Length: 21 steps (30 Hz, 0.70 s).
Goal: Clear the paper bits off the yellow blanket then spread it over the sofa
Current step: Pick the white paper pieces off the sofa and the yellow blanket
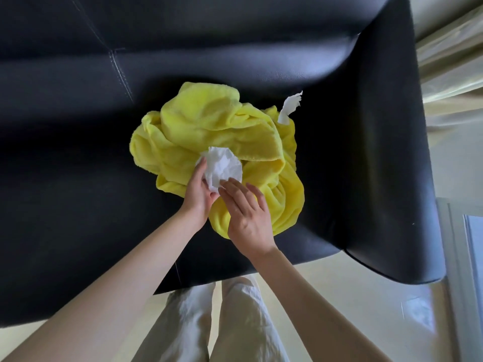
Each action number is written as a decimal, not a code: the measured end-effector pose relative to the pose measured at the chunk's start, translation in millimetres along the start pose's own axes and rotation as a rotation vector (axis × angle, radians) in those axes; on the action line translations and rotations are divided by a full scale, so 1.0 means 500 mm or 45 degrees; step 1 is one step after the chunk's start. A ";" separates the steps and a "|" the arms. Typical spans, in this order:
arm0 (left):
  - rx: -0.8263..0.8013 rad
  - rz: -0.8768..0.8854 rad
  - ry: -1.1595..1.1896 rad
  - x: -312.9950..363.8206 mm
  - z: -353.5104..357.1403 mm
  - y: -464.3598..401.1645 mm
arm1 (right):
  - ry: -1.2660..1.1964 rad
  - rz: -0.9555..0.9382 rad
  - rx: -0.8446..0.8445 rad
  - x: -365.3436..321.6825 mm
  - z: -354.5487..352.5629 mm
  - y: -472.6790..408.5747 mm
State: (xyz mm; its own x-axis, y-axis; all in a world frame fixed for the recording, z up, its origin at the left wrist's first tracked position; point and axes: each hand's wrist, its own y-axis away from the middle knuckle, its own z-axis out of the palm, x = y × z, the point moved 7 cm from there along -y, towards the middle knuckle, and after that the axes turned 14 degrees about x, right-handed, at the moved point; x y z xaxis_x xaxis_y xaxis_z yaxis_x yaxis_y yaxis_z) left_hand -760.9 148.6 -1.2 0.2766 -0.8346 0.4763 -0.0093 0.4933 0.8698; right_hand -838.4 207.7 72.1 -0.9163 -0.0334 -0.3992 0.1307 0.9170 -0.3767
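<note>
Lying bunched at frame centre on a black sofa (78,218), the yellow blanket (214,126) carries crumpled paper (222,167), grasped by the left hand (198,192); the right hand (248,215) touches it with relaxed fingers. A second paper strip (288,107) sits upper right.

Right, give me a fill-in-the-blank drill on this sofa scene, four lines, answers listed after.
1. The crumpled blanket is coloured ____.
2. The left hand holds a wad of white paper, while the fingertips of the ____ hand touch it.
3. A second torn paper strip sticks up at the blanket's far ____ edge.
4. The blanket lies bunched on a ____ sofa, not yet spread.

Missing words: yellow; right; right; black
</note>
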 end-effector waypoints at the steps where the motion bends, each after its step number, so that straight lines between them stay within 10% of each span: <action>1: -0.031 0.032 -0.037 0.004 0.007 0.002 | -0.004 0.010 0.007 0.002 -0.001 0.000; 21: 0.089 0.409 -0.366 0.028 0.152 -0.032 | 0.149 0.823 0.044 0.244 -0.021 -0.013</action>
State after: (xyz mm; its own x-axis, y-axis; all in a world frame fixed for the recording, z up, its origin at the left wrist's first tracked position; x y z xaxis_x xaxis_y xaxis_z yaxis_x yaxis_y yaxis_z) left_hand -829.9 110.5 1.2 -0.0296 -0.6808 0.7318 -0.1188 0.7294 0.6737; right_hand -955.2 201.8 34.6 -0.6842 0.5652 -0.4610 0.6788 0.7246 -0.1190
